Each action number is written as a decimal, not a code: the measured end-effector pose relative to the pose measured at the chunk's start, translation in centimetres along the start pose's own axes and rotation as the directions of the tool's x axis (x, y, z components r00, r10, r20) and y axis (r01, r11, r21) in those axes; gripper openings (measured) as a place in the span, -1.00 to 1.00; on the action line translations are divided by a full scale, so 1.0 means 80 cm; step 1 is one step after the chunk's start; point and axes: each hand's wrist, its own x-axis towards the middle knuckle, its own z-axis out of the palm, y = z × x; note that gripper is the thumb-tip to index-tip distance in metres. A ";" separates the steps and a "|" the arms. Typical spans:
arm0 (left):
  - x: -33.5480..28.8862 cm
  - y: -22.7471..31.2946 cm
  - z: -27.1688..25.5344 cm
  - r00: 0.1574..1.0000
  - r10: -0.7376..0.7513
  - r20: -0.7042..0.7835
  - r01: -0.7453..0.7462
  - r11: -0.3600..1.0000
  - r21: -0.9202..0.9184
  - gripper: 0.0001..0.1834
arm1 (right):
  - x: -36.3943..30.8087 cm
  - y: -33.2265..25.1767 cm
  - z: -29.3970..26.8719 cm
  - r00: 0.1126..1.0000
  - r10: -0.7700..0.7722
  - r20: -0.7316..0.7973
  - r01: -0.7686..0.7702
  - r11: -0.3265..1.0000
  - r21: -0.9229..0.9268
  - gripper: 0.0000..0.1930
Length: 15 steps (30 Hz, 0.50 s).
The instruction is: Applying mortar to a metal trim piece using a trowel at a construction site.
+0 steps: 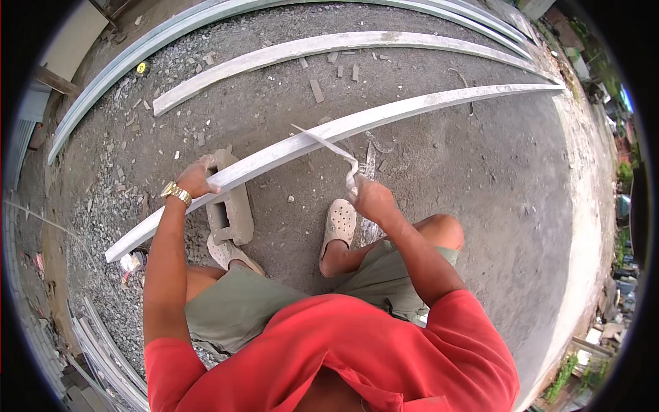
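Observation:
A long pale beam, whitish all over, runs from the lower left to the far right and crosses a hollow concrete block. My left hand, a gold watch at its wrist, grips the beam beside the block with the thumb on top. My right hand is closed round the handle of a trowel smeared white. Its thin blade appears nearly edge-on and overlaps the beam's near side; whether it touches cannot be told. The fingers under the handle are partly hidden.
Beyond lie another pale beam and longer grey metal lengths. Gravel and small broken pieces are scattered on the ground. A whitish container stands by the beam's near end. My feet wear light clogs.

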 end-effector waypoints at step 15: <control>-0.014 0.088 0.171 0.975 0.117 -0.190 -0.080 0.979 0.189 -0.54 | -0.071 0.099 -0.079 0.821 0.535 -0.200 -0.025 0.384 0.923 -0.83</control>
